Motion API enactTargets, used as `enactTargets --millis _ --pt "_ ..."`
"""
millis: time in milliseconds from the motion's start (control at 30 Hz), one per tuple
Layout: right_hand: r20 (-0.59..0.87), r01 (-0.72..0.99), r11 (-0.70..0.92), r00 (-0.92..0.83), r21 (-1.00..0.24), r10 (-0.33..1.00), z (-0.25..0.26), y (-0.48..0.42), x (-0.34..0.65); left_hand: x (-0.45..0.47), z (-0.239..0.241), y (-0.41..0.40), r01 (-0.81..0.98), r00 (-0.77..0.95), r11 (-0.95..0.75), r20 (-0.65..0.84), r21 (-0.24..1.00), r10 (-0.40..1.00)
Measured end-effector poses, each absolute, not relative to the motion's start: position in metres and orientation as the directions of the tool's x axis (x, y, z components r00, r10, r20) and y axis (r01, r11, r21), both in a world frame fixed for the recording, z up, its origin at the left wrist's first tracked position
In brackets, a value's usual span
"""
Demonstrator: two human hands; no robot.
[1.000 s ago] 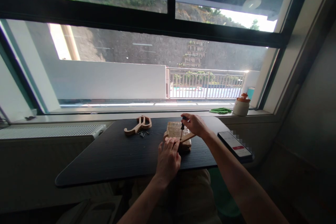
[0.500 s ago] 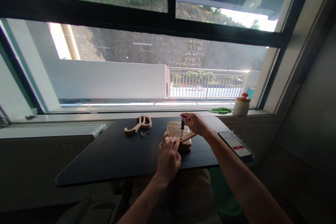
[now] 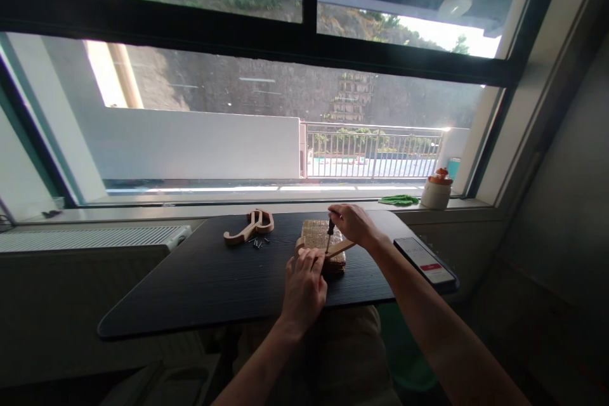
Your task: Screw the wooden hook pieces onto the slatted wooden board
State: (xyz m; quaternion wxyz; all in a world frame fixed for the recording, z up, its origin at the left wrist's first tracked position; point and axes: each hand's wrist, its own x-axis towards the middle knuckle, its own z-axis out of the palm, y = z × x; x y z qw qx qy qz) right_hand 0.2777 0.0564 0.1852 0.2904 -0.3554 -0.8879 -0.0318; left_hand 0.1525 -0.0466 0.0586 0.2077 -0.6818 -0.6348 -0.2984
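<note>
My right hand (image 3: 353,223) is closed around the dark handle of a screwdriver (image 3: 330,228), which stands nearly upright. Its tip meets a curved light-wood piece (image 3: 341,247), though the exact contact spot is too small to make out. My left hand (image 3: 307,279) presses down on the near left part of that wooden piece, fingers closed over it. Beneath the wood lies a woven tan block or stack of mats (image 3: 320,231) on the dark table. To the left rest other curved wooden parts (image 3: 250,228) with several screws (image 3: 258,242) beside them.
A phone (image 3: 425,261) lies at the right edge of the dark table (image 3: 200,292). On the windowsill are a green cloth (image 3: 398,200) and a white jar with an orange top (image 3: 436,190). A radiator (image 3: 95,238) runs along the left, under the window.
Both hands, the screwdriver and the wooden piece hold nearly the same places. The whole view has shifted very slightly.
</note>
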Motion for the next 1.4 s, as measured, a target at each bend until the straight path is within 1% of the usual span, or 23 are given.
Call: enactTargets --millis 200,367,533,733,800,900,967,1033,1133,1233,1300,1400 --pt "0.497 0.627 0.775 -0.649 -0.078 0.576 0.189 0.057 0.285 0.153 0.059 -0.047 0.99 0.014 -0.104 0.661 0.097 0.75" --pt "0.484 0.579 0.807 -0.678 -0.114 0.554 0.193 0.058 0.286 0.153 0.06 -0.047 0.989 0.017 -0.11 0.67 0.096 0.743" --pt "0.469 0.619 0.775 -0.65 -0.129 0.597 0.195 0.055 0.281 0.153 0.06 -0.047 0.99 0.015 -0.106 0.674 0.094 0.738" --pt "0.48 0.681 0.73 -0.621 -0.061 0.619 0.196 0.051 0.277 0.154 0.06 -0.047 0.99 0.014 -0.106 0.67 0.096 0.742" --pt "0.49 0.705 0.707 -0.598 -0.055 0.634 0.195 0.05 0.277 0.154 0.06 -0.047 0.99 0.013 -0.106 0.669 0.098 0.743" --pt "0.493 0.738 0.67 -0.556 -0.077 0.669 0.195 0.049 0.274 0.154 0.06 -0.047 0.989 0.012 -0.108 0.672 0.101 0.741" --pt "0.489 0.731 0.676 -0.558 -0.095 0.671 0.196 0.05 0.273 0.154 0.06 -0.047 0.989 0.012 -0.11 0.675 0.103 0.738" --pt "0.475 0.683 0.72 -0.598 -0.121 0.646 0.198 0.053 0.274 0.154 0.059 -0.047 0.988 0.009 -0.11 0.677 0.106 0.736" --pt "0.425 0.565 0.804 -0.691 -0.188 0.585 0.2 0.058 0.278 0.153 0.059 -0.047 0.988 0.009 -0.111 0.676 0.108 0.737" --pt "0.388 0.478 0.838 -0.743 -0.264 0.546 0.199 0.062 0.281 0.153 0.059 -0.047 0.989 0.011 -0.108 0.667 0.104 0.745" --pt "0.4 0.442 0.848 -0.749 -0.293 0.529 0.198 0.062 0.282 0.152 0.059 -0.047 0.989 0.009 -0.103 0.66 0.103 0.751" --pt "0.432 0.425 0.856 -0.74 -0.293 0.516 0.194 0.063 0.279 0.152 0.058 -0.047 0.99 0.005 -0.097 0.659 0.102 0.752"
